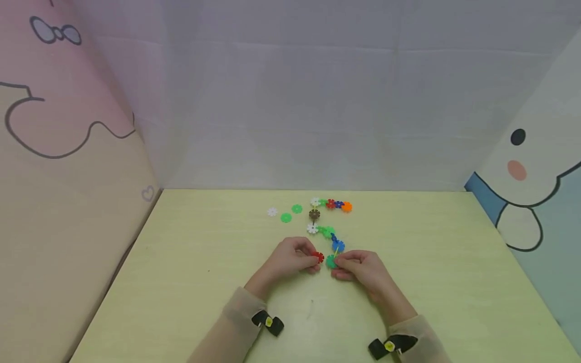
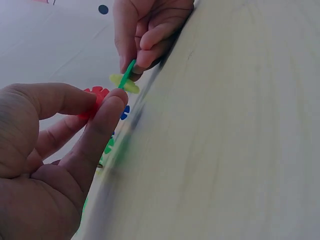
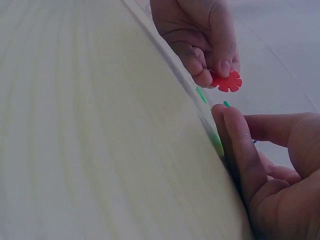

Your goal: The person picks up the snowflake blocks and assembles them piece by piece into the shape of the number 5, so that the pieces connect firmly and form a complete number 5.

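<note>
My left hand (image 1: 292, 261) pinches a red notched snowflake disc (image 1: 320, 257) between thumb and forefinger; its slotted rim stands out clearly in the right wrist view (image 3: 231, 82). Just to the right, my right hand (image 1: 363, 269) pinches a green snowflake disc (image 1: 331, 261) by its edge. A yellow disc (image 2: 131, 86) is slotted crosswise into that green one. These form the near end of a winding chain, which runs on through a blue disc (image 1: 338, 245). A small gap separates the red disc from the green one.
Farther back, the chain bends through a white disc (image 1: 312, 228) and a brown disc (image 1: 314, 215), ending at an orange disc (image 1: 347, 206). Left of it lie a loose white disc (image 1: 272, 212) and two loose green discs (image 1: 286, 218). A pale wall (image 1: 290, 126) closes off the table (image 1: 181, 282).
</note>
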A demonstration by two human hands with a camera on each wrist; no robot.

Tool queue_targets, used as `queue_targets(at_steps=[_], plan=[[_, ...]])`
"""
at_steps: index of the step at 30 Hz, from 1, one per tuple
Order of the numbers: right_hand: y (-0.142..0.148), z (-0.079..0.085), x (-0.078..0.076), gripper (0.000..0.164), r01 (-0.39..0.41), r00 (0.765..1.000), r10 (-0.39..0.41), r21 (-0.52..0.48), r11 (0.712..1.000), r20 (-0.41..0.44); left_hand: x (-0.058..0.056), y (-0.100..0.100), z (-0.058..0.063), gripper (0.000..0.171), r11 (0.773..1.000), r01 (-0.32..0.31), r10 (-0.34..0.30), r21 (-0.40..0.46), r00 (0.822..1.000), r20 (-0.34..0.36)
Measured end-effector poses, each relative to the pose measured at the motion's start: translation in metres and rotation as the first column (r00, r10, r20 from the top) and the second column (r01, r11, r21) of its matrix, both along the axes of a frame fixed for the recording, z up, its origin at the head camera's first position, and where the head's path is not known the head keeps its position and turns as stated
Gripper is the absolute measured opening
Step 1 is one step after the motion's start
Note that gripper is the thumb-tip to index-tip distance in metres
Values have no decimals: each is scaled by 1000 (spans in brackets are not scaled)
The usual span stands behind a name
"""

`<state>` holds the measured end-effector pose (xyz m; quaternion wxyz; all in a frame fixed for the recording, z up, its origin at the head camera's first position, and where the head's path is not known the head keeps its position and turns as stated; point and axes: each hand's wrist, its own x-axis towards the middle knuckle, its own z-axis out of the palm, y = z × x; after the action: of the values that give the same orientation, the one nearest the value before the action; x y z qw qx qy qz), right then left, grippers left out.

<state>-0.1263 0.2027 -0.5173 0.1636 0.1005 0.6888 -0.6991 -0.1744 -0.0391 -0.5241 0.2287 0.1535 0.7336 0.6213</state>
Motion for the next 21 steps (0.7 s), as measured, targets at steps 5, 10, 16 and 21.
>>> queue_targets(at_steps=[5,10,16,21], plan=[[0,0,0,27,5,1000,-5,-8,1000,-3,4,4,-1,4,1000,-14,14,4,1000,7],[0,-2,-1,26,13,1000,-13,-6,1000,6,5,4,-3,5,1000,-20,20,-8,1000,8],[0,-1,-1,27,15,1000,-14,-16,1000,6,6,3,-3,8,999,-9,9,-35,1000,1],[-1,0,-1,26,20,1000,-20,-16,1000,7,7,4,-3,13,995,3,-11,-104,997,-80]])
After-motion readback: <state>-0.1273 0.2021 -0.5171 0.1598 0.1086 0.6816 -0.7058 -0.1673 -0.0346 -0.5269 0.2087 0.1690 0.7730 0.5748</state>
